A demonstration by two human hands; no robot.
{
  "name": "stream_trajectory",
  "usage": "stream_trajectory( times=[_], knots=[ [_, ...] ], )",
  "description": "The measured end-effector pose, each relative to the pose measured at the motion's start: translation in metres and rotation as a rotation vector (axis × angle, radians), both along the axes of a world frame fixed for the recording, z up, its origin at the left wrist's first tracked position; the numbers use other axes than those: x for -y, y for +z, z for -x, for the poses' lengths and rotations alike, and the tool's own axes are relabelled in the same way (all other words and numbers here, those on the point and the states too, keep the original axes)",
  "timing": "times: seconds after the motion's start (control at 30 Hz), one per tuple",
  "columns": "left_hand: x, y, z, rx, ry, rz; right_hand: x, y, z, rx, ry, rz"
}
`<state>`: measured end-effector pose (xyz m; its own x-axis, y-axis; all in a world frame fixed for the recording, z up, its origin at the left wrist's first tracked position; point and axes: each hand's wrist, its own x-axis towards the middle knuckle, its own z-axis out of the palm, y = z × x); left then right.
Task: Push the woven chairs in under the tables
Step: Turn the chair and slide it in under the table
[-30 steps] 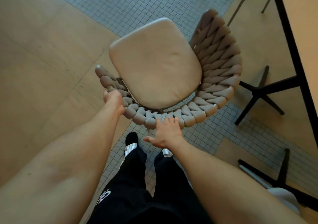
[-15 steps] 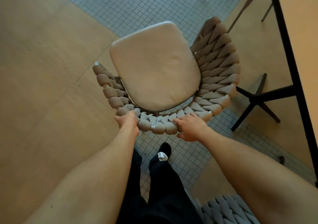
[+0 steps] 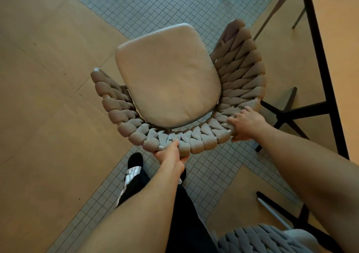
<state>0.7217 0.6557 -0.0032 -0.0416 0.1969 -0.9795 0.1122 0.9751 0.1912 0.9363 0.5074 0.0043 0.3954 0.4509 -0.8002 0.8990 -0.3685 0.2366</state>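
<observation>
While both hands grip woven chair [image 3: 194, 136] back rim: left hand [image 3: 171, 155] fingers curled under rim centre, right hand [image 3: 244, 124] fingers wrapped over right curve; table [image 3: 334, 58] beyond right fingers.

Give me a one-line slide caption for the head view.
Both hands, left and right, grip the woven chair backrest beside the table.

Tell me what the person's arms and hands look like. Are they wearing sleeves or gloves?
No sleeves and no gloves. Both forearms are bare all the way up to the edge of the picture. The left hand and the right hand are bare too, with no rings, watch or bracelet that I can see. Further down, the person wears black trousers with white markings.
</observation>
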Motion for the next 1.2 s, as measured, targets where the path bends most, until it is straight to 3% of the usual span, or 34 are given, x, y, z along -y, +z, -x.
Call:
stream_trajectory(
  times=[0.3, 0.87, 1.03, 1.2],
  knots=[
    [-0.029, -0.002, 0.015, -0.075, -0.056, -0.065, -0.008, 0.009, 0.04, -0.037, -0.062, -0.063],
    [-0.19, 0.005, 0.027, -0.154, -0.306, -0.481, -0.118, -0.005, 0.195, -0.124, -0.351, -0.357],
    [-0.204, 0.005, 0.026, -0.188, -0.307, -0.571, -0.13, -0.006, 0.2, -0.145, -0.307, -0.475],
    [-0.167, -0.001, 0.036, -0.186, -0.244, -0.528, -0.098, -0.012, 0.183, -0.271, -0.17, -0.403]
  ],
)
